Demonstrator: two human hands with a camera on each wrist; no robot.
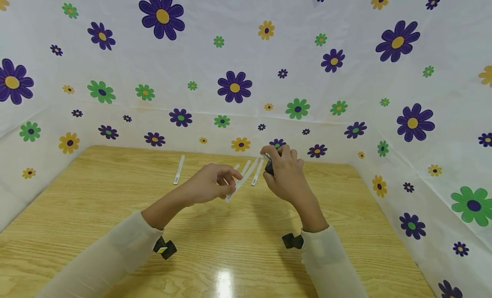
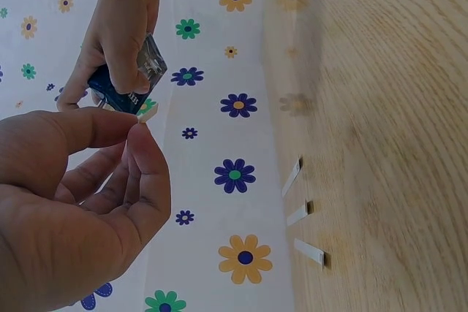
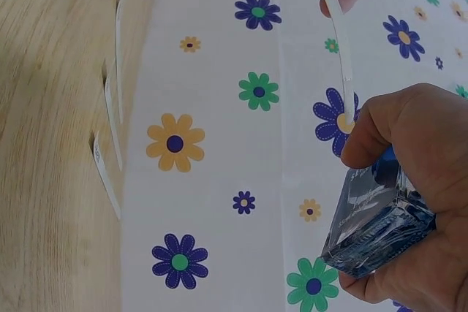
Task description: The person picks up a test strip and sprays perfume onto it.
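My left hand (image 1: 211, 182) pinches a white paper test strip (image 3: 338, 27) by one end, between thumb and fingertips. The strip slants up and away toward the other hand. My right hand (image 1: 286, 174) grips a blue glass perfume bottle (image 3: 376, 213), with the index finger curled over its top, near a silvery nozzle. In the right wrist view the strip's free end reaches right to that fingertip. The left wrist view shows the bottle (image 2: 121, 89) tilted, lettering on its face, just beyond the left fingertips. Both hands are raised over the far part of the table.
Several more white strips lie on the wooden table (image 1: 115, 195): one strip (image 1: 179, 170) apart at left, another strip (image 1: 256, 173) between the hands, others partly behind the left hand. A flower-printed white sheet (image 1: 207, 63) rises behind the table and along both sides.
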